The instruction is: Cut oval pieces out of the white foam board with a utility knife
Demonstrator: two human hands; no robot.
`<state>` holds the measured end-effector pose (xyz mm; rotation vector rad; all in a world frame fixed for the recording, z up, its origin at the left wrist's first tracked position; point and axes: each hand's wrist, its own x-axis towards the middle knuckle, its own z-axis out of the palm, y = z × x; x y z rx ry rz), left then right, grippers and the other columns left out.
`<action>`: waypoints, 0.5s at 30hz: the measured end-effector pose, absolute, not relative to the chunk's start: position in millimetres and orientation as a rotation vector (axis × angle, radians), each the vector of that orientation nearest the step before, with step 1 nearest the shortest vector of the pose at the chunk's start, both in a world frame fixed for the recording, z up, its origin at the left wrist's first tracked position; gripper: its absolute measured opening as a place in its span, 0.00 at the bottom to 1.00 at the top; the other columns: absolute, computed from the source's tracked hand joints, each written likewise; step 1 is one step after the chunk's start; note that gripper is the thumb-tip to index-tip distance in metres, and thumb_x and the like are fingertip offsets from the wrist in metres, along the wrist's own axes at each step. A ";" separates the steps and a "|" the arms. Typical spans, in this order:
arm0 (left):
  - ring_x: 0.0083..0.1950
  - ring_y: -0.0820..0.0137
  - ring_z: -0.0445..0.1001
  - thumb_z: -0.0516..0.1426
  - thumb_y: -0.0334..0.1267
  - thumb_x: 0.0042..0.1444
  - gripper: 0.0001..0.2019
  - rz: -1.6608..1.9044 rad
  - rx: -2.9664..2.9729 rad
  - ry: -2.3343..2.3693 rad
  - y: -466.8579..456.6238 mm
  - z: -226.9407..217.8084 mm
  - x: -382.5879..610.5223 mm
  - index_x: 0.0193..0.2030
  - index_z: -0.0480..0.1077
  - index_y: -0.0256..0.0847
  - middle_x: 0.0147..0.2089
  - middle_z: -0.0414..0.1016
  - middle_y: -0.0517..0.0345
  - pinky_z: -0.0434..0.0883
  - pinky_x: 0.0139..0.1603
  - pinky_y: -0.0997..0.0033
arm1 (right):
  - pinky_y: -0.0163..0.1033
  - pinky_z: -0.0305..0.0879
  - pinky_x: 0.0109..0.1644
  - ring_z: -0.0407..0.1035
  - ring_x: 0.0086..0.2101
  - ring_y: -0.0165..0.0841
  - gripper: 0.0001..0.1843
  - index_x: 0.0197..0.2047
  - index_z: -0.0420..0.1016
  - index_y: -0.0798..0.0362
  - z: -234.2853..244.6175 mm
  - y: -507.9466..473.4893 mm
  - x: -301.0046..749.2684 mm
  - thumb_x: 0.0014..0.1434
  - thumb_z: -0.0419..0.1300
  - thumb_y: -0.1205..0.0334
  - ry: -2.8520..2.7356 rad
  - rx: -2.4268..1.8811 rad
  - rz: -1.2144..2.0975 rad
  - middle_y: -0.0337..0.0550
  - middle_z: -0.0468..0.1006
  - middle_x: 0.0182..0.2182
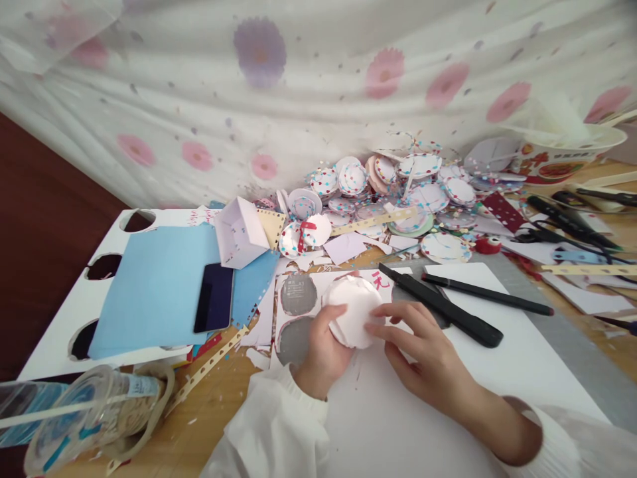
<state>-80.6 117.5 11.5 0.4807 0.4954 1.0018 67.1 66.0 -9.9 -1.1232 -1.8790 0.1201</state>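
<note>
My left hand (326,345) is wrapped round a white round paper piece (352,309), thumb on its face. It looks like stacked discs with a rough edge. The fingers of my right hand (421,352) are apart, their tips touching or very near the right side of the piece; it does not grip it. Below lies a white sheet (393,425), and round cut-out holes show grey beneath at the left. Two black pens lie to the right: a thick capped marker or cutter (448,309) and a thin pen (490,293).
Decorated paper discs (428,198) are heaped along the curtain (318,73). On the left are blue paper (154,285), a phone (213,297), a white paper box (241,232) and a clear plastic cup (89,411). A noodle tub (560,156) stands at the back right.
</note>
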 end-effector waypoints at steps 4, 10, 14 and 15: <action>0.58 0.54 0.69 0.57 0.31 0.46 0.24 0.999 0.665 0.446 113.5 10.0 -81.0 0.53 0.69 0.45 0.51 0.74 0.53 0.65 0.59 0.56 | 0.51 0.72 0.46 0.63 0.52 0.45 0.21 0.55 0.66 0.47 -8.5 62.4 61.1 0.60 0.58 0.72 -1.827 -1.183 0.193 0.53 0.63 0.53; 0.57 0.56 0.69 0.58 0.30 0.45 0.25 1.040 0.854 0.511 108.5 11.5 -77.7 0.53 0.66 0.45 0.54 0.70 0.53 0.64 0.61 0.54 | 0.57 0.69 0.50 0.59 0.55 0.49 0.24 0.60 0.63 0.46 -10.5 60.3 54.3 0.61 0.62 0.63 -1.849 -1.259 0.168 0.55 0.60 0.58; 0.61 0.56 0.65 0.60 0.32 0.49 0.27 1.032 0.888 0.465 106.3 6.9 -74.9 0.58 0.64 0.48 0.59 0.68 0.53 0.62 0.65 0.54 | 0.55 0.70 0.50 0.60 0.55 0.48 0.24 0.61 0.61 0.45 -13.1 58.5 52.3 0.63 0.61 0.62 -1.819 -1.253 0.189 0.54 0.60 0.58; 0.62 0.57 0.64 0.60 0.32 0.50 0.26 1.017 0.883 0.455 105.8 6.5 -74.5 0.58 0.65 0.49 0.59 0.67 0.53 0.62 0.66 0.54 | 0.55 0.70 0.49 0.60 0.55 0.47 0.24 0.61 0.61 0.45 -13.7 57.7 51.8 0.64 0.60 0.62 -1.811 -1.257 0.198 0.54 0.60 0.58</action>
